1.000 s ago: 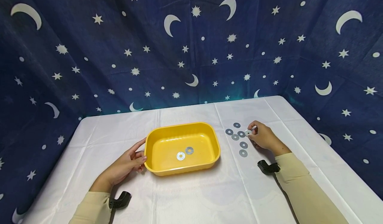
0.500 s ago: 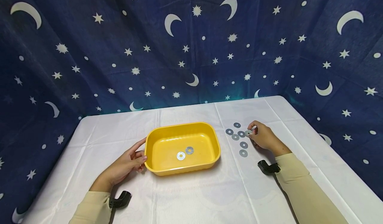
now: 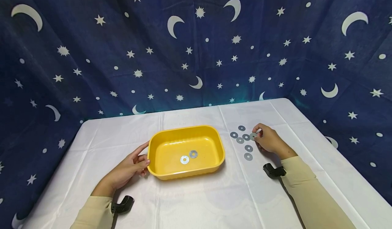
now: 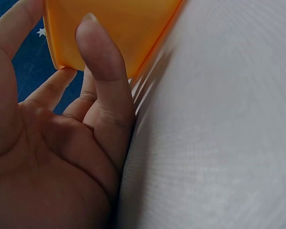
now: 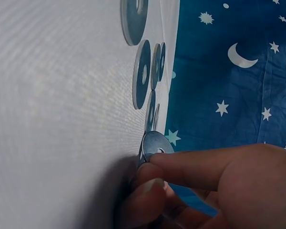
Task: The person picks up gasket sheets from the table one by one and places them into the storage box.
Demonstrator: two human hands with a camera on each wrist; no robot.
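Note:
A yellow plastic tray (image 3: 186, 175) stands on the white cloth, with two metal washers (image 3: 184, 159) lying flat inside. At its left end my left hand (image 3: 127, 167) touches the outside with spread, relaxed fingers; in the left wrist view the thumb (image 4: 102, 52) lies by the tray wall (image 4: 138, 24). To the right of the tray, my right hand (image 3: 270, 140) pinches a washer (image 3: 252, 136) between thumb and index finger. The right wrist view shows that washer (image 5: 157, 142) tilted up at its edge, near the cloth. Several loose washers (image 3: 248, 148) lie just left of these fingers.
White cloth (image 3: 208, 201) covers the table, which ends at a dark blue curtain (image 3: 153, 52) with moons and stars at the back and sides. Each wrist carries a black strap mount (image 3: 122, 205). The loose washers lie close together, some touching.
The pinched washer looks greyer than a second ago, so its tilt has changed slightly. Both hands, the tray and the other washers stay where they were; the head view shifts a little.

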